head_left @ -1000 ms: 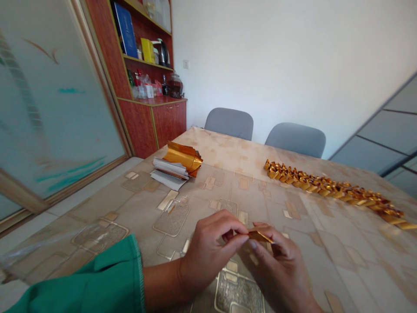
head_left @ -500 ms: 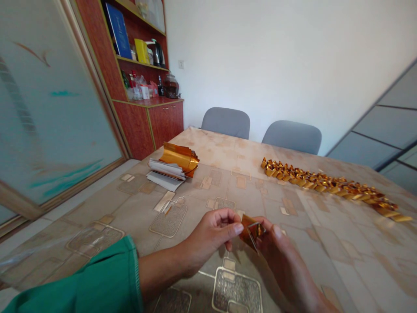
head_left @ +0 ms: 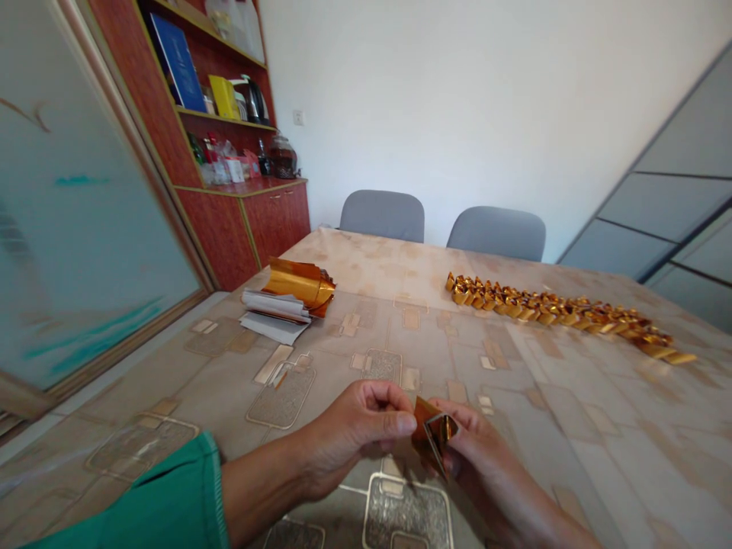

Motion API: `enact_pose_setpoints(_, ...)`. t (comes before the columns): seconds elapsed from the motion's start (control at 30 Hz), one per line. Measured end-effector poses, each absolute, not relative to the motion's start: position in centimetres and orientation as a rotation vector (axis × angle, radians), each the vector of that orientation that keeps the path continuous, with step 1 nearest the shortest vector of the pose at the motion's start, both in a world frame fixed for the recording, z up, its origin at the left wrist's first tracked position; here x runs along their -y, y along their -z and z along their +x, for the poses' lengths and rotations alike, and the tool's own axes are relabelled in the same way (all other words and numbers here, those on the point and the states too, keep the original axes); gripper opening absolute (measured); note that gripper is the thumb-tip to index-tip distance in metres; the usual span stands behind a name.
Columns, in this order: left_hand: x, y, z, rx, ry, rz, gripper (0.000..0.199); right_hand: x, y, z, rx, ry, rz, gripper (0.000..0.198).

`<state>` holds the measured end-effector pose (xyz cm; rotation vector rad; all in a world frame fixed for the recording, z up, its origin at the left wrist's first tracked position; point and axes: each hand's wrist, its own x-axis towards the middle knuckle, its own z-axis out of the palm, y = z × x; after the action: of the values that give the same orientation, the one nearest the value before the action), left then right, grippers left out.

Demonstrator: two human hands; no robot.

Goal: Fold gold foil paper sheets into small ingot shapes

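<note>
A partly folded piece of gold foil paper (head_left: 426,435) is held above the near part of the table, its pale edges showing an open fold. My right hand (head_left: 480,450) grips it from the right, the thumb against the fold. On the other side, my left hand (head_left: 357,427) pinches the left edge between thumb and fingertips. To the far left lies a stack of gold foil sheets (head_left: 300,280), with grey-white sheets (head_left: 274,313) in front. Rows of folded gold foil pieces (head_left: 549,313) stretch across the right side of the table.
A patterned cloth covers the table (head_left: 394,267). Two grey chairs (head_left: 382,216) stand at its far side, before a white wall. A red-brown cabinet (head_left: 280,221) with shelves of bottles and a kettle is at the back left, beside a frosted glass door (head_left: 103,252).
The view has turned a little to the right, so the table things appear further left. Both hands still hold the foil piece, which is tilted slightly differently and sits lower in view.
</note>
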<state>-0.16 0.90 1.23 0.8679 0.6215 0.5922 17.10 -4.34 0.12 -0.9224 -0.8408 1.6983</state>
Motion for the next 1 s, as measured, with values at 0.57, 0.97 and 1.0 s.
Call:
enact_pose_setpoints(0.57,-0.1,-0.9,0.5,-0.489,-0.532,0.759,0.038,4.6,-0.4,16.8,0.763,-1.879,-0.686,0.034)
enact_pose_setpoints(0.97,0.0,-0.9,0.5,-0.500,-0.520,0.706,0.039,4.8,-1.0,17.2,0.742,-1.975,-0.544,0.024)
enact_pose_setpoints(1.0,0.1,-0.8,0.5,-0.496,-0.525,0.719,0.040,4.7,-1.1,17.2,0.736,-1.979,-0.556,0.025)
